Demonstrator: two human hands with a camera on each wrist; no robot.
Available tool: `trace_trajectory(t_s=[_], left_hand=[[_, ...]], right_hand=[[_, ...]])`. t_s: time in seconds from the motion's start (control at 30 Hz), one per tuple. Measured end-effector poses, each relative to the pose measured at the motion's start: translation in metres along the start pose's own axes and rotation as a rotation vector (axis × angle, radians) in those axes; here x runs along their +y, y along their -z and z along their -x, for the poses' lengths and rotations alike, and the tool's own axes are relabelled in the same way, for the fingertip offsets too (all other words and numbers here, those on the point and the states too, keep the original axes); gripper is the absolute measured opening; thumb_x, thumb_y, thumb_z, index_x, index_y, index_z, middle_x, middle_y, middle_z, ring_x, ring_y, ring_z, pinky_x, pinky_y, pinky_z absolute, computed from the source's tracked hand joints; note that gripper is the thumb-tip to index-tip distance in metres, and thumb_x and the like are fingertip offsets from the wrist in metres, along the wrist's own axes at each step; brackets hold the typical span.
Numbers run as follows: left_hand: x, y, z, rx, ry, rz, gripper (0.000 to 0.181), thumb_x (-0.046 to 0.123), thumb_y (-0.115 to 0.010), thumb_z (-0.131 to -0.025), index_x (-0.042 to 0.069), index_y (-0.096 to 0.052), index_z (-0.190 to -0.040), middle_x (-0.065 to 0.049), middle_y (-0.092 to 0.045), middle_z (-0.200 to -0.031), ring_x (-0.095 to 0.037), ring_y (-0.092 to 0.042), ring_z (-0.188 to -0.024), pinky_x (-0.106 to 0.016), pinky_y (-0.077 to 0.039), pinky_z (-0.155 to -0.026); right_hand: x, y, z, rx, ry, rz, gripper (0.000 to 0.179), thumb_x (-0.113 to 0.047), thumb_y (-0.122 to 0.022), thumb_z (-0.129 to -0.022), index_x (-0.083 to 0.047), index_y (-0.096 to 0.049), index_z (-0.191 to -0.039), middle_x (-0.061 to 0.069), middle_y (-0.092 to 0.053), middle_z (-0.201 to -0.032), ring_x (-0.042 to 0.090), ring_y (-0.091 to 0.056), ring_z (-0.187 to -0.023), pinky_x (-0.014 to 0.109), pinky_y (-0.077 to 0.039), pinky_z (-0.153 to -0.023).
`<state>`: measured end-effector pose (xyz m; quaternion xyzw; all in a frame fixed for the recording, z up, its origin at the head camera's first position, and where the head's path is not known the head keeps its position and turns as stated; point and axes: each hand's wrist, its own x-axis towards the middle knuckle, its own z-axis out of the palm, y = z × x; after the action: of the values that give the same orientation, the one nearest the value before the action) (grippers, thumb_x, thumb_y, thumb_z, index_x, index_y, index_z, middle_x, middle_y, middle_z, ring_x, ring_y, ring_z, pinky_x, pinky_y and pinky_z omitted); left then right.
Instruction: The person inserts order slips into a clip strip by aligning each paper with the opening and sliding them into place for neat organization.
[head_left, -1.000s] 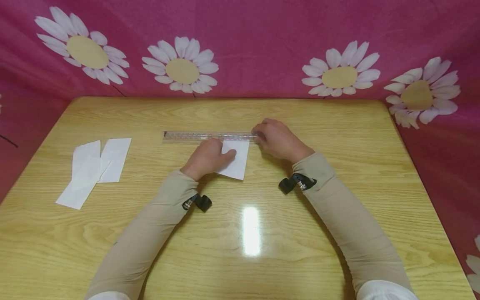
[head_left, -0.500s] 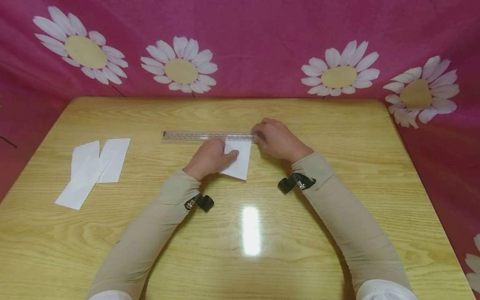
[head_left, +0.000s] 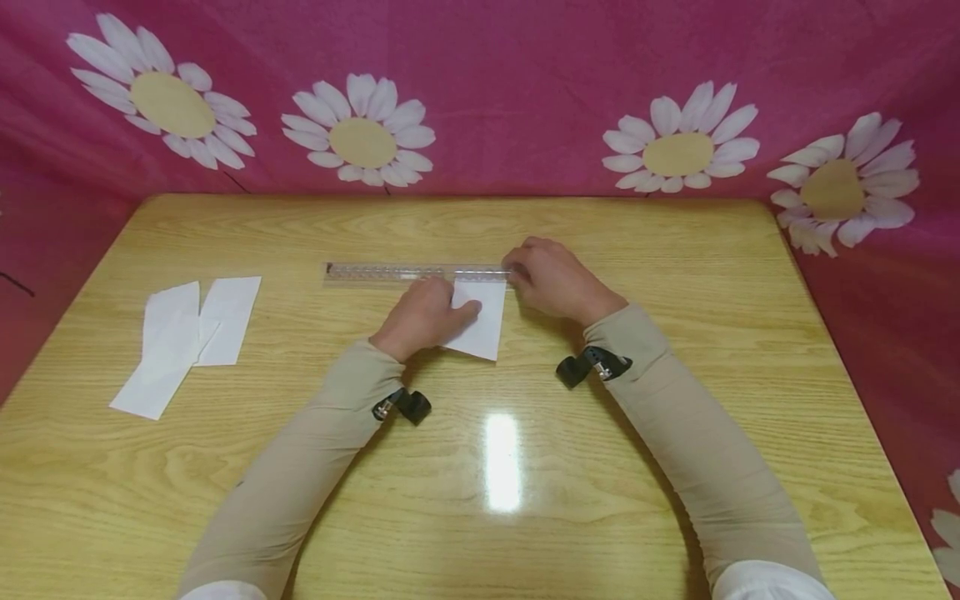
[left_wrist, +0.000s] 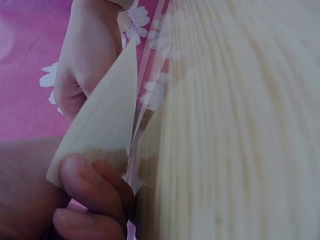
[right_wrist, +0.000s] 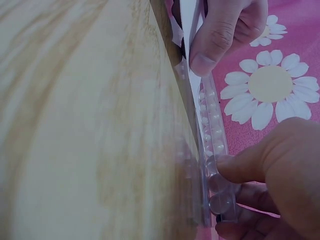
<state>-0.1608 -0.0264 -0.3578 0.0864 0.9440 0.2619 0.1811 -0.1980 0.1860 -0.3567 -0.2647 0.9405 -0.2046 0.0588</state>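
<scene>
A clear plastic ruler (head_left: 382, 272) with a row of round shapes along it lies crosswise on the table. My right hand (head_left: 558, 279) pinches its right end between thumb and fingers, the thumb (right_wrist: 242, 167) lying on the near face in the right wrist view. My left hand (head_left: 423, 315) holds a white piece of paper (head_left: 483, 312), thumb on top and fingers curled under the left side. The paper's far edge meets the ruler near its right end. Faint lines run over the paper (left_wrist: 102, 120) in the left wrist view, where it stands raised at a slant.
Several white paper pieces (head_left: 168, 333) lie overlapping at the left of the wooden table (head_left: 600, 467). A magenta cloth (head_left: 517, 92) with white daisies hangs behind the table's far edge and along its sides. A bright light reflection falls on the front middle of the tabletop.
My left hand has slid slightly to the right, carrying the paper along the ruler toward the right hand. The right hand and the ruler have stayed almost in place.
</scene>
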Motion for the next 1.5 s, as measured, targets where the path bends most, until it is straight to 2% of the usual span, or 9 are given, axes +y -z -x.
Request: trace_trajectory(t_s=[0.2, 0.57, 0.93, 1.1, 1.33, 1.5], left_hand=[[0.0010, -0.0013, -0.0003, 0.014, -0.020, -0.006, 0.039, 0.039, -0.059, -0.102, 0.006, -0.061, -0.082, -0.006, -0.052, -0.075, -0.019, -0.050, -0.066, -0.030, -0.043, -0.059], [0.0035, -0.0017, -0.0017, 0.011, -0.022, 0.005, 0.039, 0.040, -0.059, -0.102, 0.004, -0.063, -0.086, -0.005, -0.051, -0.074, -0.018, -0.049, -0.063, -0.029, -0.042, -0.057], [0.0048, -0.0041, -0.0017, 0.021, -0.017, 0.024, 0.039, 0.041, -0.058, -0.102, 0.008, -0.060, -0.080, -0.005, -0.052, -0.074, -0.018, -0.051, -0.062, -0.028, -0.042, -0.054], [0.0054, -0.0051, -0.0030, 0.014, -0.015, 0.021, 0.038, 0.040, -0.057, -0.102, 0.009, -0.057, -0.080, -0.004, -0.050, -0.074, -0.019, -0.049, -0.064, -0.030, -0.041, -0.057], [0.0082, -0.0051, -0.0029, 0.000, -0.027, 0.009, 0.039, 0.035, -0.059, -0.102, 0.012, -0.050, -0.072, 0.000, -0.045, -0.067, -0.015, -0.045, -0.057, -0.028, -0.039, -0.054], [0.0099, -0.0045, -0.0023, 0.001, -0.036, -0.008, 0.039, 0.036, -0.060, -0.102, 0.011, -0.054, -0.073, -0.001, -0.047, -0.067, -0.016, -0.047, -0.059, -0.028, -0.040, -0.055]], right_hand=[[0.0006, -0.0009, -0.0007, 0.001, 0.002, 0.008, 0.029, -0.013, -0.059, -0.102, -0.001, -0.070, -0.126, 0.017, -0.071, -0.116, 0.034, -0.064, -0.111, 0.048, -0.050, -0.105], [-0.0003, 0.0000, 0.0009, -0.006, 0.002, 0.014, 0.030, -0.012, -0.057, -0.102, -0.001, -0.069, -0.127, 0.017, -0.069, -0.115, 0.032, -0.063, -0.107, 0.047, -0.051, -0.102], [0.0002, -0.0003, 0.0004, -0.003, -0.002, 0.010, 0.029, -0.012, -0.058, -0.102, -0.002, -0.069, -0.127, 0.017, -0.069, -0.114, 0.031, -0.063, -0.104, 0.046, -0.052, -0.099], [0.0003, -0.0005, 0.0000, -0.011, -0.018, 0.005, 0.029, -0.012, -0.058, -0.103, -0.002, -0.069, -0.128, 0.017, -0.069, -0.115, 0.032, -0.063, -0.105, 0.046, -0.051, -0.100], [-0.0003, 0.0000, 0.0004, -0.013, -0.017, 0.017, 0.030, -0.013, -0.057, -0.103, -0.002, -0.068, -0.128, 0.018, -0.069, -0.117, 0.033, -0.063, -0.109, 0.047, -0.051, -0.103], [-0.0003, 0.0001, 0.0004, -0.017, -0.010, 0.019, 0.030, -0.013, -0.057, -0.103, -0.001, -0.068, -0.129, 0.018, -0.069, -0.118, 0.034, -0.064, -0.111, 0.048, -0.050, -0.105]])
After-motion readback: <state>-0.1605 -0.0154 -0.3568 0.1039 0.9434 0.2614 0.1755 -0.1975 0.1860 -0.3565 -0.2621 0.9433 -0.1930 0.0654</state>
